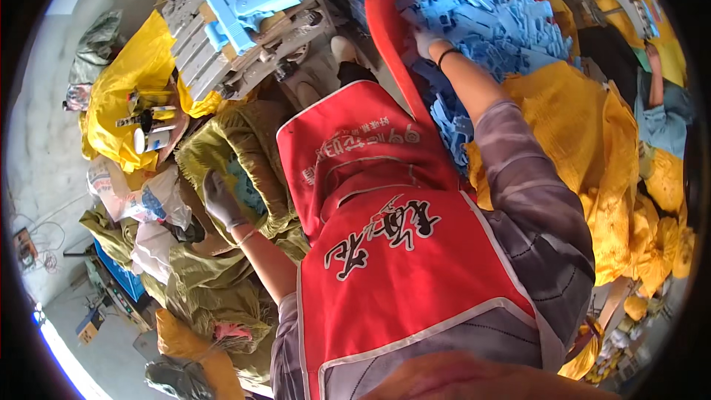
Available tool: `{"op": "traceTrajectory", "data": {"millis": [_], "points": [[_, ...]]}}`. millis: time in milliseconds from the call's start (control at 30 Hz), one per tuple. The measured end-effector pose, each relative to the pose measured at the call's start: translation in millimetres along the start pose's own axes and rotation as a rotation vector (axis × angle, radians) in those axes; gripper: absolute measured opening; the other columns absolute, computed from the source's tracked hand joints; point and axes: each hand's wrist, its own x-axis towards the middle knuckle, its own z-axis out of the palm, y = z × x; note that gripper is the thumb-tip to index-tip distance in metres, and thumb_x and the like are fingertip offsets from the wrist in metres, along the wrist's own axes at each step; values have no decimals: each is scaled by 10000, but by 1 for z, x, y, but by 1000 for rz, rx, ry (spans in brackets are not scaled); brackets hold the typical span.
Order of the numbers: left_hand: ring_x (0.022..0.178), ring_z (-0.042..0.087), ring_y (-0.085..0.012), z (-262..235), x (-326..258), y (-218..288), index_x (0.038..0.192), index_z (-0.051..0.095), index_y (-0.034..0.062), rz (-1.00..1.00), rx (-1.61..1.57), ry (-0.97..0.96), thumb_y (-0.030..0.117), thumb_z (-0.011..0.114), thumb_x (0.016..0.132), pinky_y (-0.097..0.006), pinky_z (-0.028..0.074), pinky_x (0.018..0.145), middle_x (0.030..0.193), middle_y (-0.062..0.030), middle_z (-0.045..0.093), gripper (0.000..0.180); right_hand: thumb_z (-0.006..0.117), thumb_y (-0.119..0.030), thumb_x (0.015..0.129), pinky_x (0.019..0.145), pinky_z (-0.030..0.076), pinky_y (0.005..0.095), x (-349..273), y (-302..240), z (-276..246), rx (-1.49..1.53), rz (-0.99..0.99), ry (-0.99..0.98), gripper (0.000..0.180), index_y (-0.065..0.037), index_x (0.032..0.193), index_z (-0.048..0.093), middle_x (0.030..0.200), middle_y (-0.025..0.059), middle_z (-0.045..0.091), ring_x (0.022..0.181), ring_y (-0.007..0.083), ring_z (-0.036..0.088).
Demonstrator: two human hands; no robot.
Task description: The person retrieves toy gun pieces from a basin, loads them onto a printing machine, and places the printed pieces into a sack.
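Observation:
My right hand (427, 42), in a pale glove, reaches into a red tub (386, 37) heaped with light blue plastic toy-gun parts (485, 11). Its fingers are at the near left side of the heap and partly hidden, so I cannot tell whether they grip a piece. My left hand (221, 198), in a grey glove, hangs beside an olive woven sack (255, 133) with blue pieces in its mouth. Those fingers look stretched out and hold nothing I can see. Up ahead, light blue toy pistols (252, 9) lie on a grey slatted stand (200, 67).
Yellow sacking (566, 118) drapes along the tub's right side. A yellow-covered surface (126, 122) on the left carries bottles and a white cup (148, 139). Plastic bags (144, 196) and olive sacks (215, 274) pile up at left. Another person's arm (655, 74) shows far right.

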Motion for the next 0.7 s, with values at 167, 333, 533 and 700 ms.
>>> {"op": "traceTrajectory", "data": {"millis": [167,333,533,700], "points": [[864,628,-155,17,-1,42,1050,649,15,63,-102,-108,168,549,899,-284,490,781,977,-85,677,237,438,-100,827,928,455,425,-4,-3,-17,-282,-43,-91,350,-130,1140,590,1241,94,551,1115,305,545],[869,639,-151,40,-5,119,1045,649,18,316,-158,-209,105,584,871,-271,494,798,979,-94,678,205,564,-344,753,847,470,454,-39,32,-90,16,124,118,339,-133,1006,644,1089,152,622,978,357,599],[997,548,-123,96,-28,192,1165,566,-17,363,-484,-627,78,563,887,-249,429,877,1102,-71,614,294,571,-197,897,622,499,243,-143,-8,-115,1769,-133,254,225,-98,1091,514,953,39,594,757,124,583],[986,550,-115,112,-47,231,1245,490,6,49,-1236,-809,142,620,875,-255,442,857,1104,-36,598,415,512,-161,924,682,517,278,-218,-122,-104,2021,-480,-120,415,-105,1317,394,1126,58,560,861,162,598]]}}
